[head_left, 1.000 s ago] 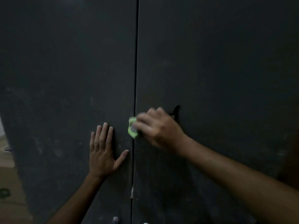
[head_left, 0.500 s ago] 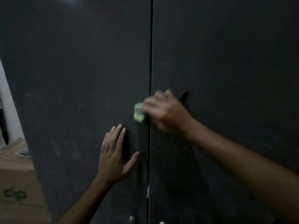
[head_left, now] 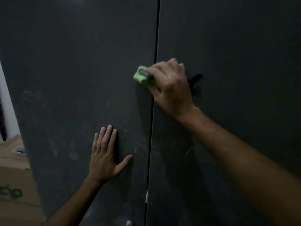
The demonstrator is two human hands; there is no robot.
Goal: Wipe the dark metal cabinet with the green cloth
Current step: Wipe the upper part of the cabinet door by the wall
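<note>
My right hand (head_left: 171, 88) squeezes the green cloth (head_left: 140, 77) on the cabinet (head_left: 81, 62) seam; smudges sit below, by my flat, spread left hand (head_left: 104, 159).

The right hand (head_left: 169, 88) is covering most of the green cloth (head_left: 140, 76), so only a bunched corner is showing. The hand is also hiding part of the door handle (head_left: 195, 79). The cardboard box (head_left: 14, 185) is being cut off by the left edge, and its green print is too blurred to read.
</note>
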